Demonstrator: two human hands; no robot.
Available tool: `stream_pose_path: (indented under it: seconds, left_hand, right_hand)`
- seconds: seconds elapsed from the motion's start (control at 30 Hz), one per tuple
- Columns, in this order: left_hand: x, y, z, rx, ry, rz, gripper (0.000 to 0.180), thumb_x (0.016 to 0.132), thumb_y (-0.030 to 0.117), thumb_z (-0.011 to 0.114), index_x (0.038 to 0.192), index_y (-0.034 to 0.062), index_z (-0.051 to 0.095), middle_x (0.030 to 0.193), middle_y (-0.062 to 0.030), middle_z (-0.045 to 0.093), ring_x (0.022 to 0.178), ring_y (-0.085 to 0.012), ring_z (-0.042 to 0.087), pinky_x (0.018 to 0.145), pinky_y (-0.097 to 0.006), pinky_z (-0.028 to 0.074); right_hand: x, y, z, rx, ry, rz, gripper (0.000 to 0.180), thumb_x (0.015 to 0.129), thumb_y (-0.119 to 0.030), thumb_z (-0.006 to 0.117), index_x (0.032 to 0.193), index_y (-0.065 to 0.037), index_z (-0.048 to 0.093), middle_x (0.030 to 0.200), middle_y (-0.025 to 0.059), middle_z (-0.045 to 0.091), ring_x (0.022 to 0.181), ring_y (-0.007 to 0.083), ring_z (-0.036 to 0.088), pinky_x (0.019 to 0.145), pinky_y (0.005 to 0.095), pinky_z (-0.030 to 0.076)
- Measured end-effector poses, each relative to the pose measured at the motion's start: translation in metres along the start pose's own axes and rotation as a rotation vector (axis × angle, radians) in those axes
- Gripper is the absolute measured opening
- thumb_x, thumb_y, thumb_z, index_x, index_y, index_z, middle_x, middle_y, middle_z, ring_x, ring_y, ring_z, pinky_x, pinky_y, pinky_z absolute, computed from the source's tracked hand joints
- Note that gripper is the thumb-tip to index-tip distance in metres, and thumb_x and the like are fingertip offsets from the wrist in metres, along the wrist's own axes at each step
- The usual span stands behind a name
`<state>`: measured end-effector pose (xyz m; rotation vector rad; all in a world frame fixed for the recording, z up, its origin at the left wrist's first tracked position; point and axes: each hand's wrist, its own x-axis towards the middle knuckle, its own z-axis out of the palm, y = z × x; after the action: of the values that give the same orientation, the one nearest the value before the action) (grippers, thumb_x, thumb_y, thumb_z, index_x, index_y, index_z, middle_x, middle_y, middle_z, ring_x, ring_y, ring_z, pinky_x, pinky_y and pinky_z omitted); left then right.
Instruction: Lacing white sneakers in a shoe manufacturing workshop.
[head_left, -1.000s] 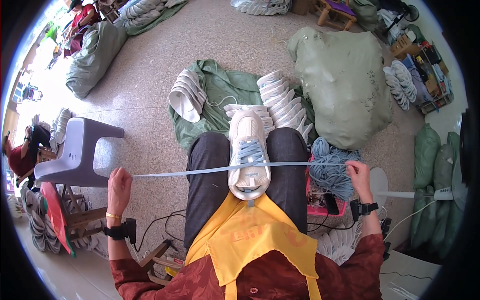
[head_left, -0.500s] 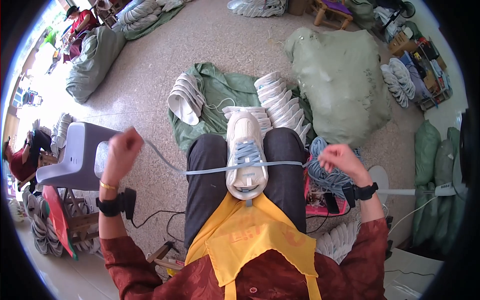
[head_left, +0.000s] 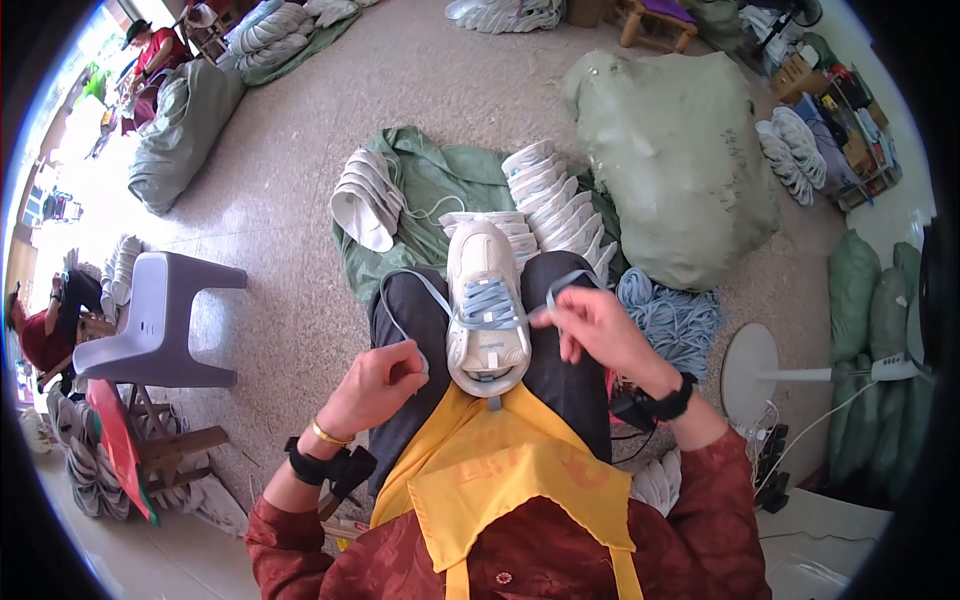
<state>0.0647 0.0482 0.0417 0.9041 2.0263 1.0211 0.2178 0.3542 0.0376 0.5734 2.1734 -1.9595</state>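
The shoe [head_left: 487, 305] lies on the person's lap, toe at 12 o'clock. At its 8 o'clock sits the left hand [head_left: 375, 385]; at 3 o'clock, the right hand [head_left: 590, 330], each with fingers on the lace [head_left: 400, 290]. Rows of shoes [head_left: 555, 195] lie on a sheet [head_left: 440, 180] at 12. A stool [head_left: 155, 320] stands at 9, a sack [head_left: 680, 165] at 1, a lace pile [head_left: 675, 320] at 3.

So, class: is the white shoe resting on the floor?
No, the white shoe sits on the person's lap, between the left hand and right hand, which hold its blue lace.
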Motion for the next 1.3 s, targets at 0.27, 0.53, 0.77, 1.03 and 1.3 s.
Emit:
stream_pose_path:
  seconds: [0.27,0.53,0.77,1.03,1.3]
  left_hand:
    - [0.015,-0.005,0.022,-0.204,0.106,-0.013,0.013,0.092,0.003,0.069,0.089,0.0008,0.056,0.071,-0.0037,0.059,0.066,-0.0068,0.058,0.059,-0.026,0.049]
    - [0.023,-0.008,0.028,-0.453,0.092,-0.049,0.013,0.099,-0.001,0.065,0.095,0.0029,0.053,0.086,-0.0044,0.067,0.078,-0.0095,0.067,0.068,-0.024,0.056]
    - [0.024,-0.007,0.030,-0.525,0.105,-0.066,0.011,0.099,-0.001,0.064,0.097,0.0040,0.054,0.097,-0.0070,0.069,0.086,-0.0122,0.069,0.077,-0.026,0.059]
    - [0.028,-0.005,0.032,-0.604,0.118,-0.073,0.013,0.098,-0.005,0.063,0.096,0.0025,0.053,0.098,-0.0062,0.067,0.089,-0.0123,0.070,0.080,-0.026,0.060]
    - [0.031,-0.009,0.035,-0.632,0.165,-0.042,0.013,0.099,-0.004,0.064,0.096,0.0027,0.053,0.102,-0.0060,0.065,0.090,-0.0120,0.070,0.081,-0.026,0.060]
  right_hand:
    - [0.018,0.018,0.004,0.032,0.157,-0.092,0.018,0.102,-0.013,0.067,0.109,0.001,0.075,0.093,0.0029,0.075,0.072,0.0052,0.065,0.065,0.0206,0.055]
    - [0.012,0.026,0.022,0.178,0.194,-0.145,0.009,0.097,0.002,0.068,0.105,0.005,0.071,0.094,0.0074,0.074,0.088,0.0132,0.074,0.081,0.0273,0.063]
    - [0.018,0.031,0.030,0.103,0.227,-0.214,0.007,0.095,0.005,0.069,0.102,0.005,0.070,0.093,0.0076,0.075,0.087,0.0128,0.074,0.080,0.0274,0.064]
    - [0.021,0.030,0.036,0.138,0.293,-0.239,0.005,0.091,0.004,0.071,0.096,0.005,0.071,0.082,0.0053,0.074,0.077,0.0086,0.073,0.071,0.0240,0.060]
    - [0.023,0.032,0.039,0.109,0.338,-0.285,0.004,0.091,0.003,0.072,0.095,0.004,0.072,0.080,0.0057,0.074,0.075,0.0082,0.072,0.068,0.0239,0.058]
